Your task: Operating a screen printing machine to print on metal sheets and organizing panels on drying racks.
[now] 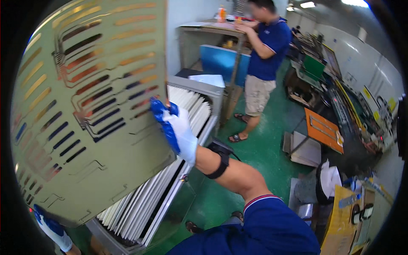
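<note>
Panel point(95, 110), pale green with coppery strips, fills the left of the frame, partly covering a grey rack point(199, 87) of white boards point(136, 212) at lower centre. The gloved right hand point(176, 131), mid-frame, is clamped on the panel's right edge; the gloved left hand point(52, 228), lower left, meets its bottom edge, grip hidden
</note>
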Demonstrator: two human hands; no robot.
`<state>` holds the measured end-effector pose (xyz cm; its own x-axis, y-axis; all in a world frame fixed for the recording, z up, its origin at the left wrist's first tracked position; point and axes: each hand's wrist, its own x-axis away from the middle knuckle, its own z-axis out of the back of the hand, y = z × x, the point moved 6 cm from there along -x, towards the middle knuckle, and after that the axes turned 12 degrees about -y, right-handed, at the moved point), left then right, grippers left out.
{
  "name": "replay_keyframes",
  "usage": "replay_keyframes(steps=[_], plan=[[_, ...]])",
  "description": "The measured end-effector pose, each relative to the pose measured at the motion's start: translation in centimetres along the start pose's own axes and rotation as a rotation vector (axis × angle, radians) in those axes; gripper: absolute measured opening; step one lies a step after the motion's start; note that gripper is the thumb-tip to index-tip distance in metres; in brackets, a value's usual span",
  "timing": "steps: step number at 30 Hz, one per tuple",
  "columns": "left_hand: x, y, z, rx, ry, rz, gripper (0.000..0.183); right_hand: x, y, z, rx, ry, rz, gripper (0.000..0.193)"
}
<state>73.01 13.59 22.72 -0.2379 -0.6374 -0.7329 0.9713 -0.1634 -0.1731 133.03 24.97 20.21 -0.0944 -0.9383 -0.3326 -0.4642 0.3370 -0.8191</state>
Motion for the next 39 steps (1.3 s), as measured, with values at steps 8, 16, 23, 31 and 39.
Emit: replay_keyframes(steps=[8, 16, 23, 31, 39], plan=[[-9.4, 31.8, -9.1, 1.525, -0.074, 0.304, 0.065, 19.1, -8.2, 31.0, 0.177, 0.567, 0.093, 0.026], [-10.3, 76.0, -16.9, 1.609, -0.824, 0.292, 0.021, 37.5, -15.2, 58.8, 0.193, 1.012, -0.135, 0.035], [-3.7, 106.9, -32.0, 1.786, -1.276, 0.396, 0.021, 48.3, -19.2, 80.7, 0.385, 1.391, -0.463, 0.053], [1.2, 139.1, -40.8, 1.777, -1.726, 0.365, 0.021, 56.6, -27.2, 102.8, 0.707, 1.545, -0.753, 0.077], [1.0, 164.7, -39.6, 1.732, -1.850, 0.408, 0.022, 59.6, -36.8, 127.1, 0.783, 1.383, -1.000, 0.082]])
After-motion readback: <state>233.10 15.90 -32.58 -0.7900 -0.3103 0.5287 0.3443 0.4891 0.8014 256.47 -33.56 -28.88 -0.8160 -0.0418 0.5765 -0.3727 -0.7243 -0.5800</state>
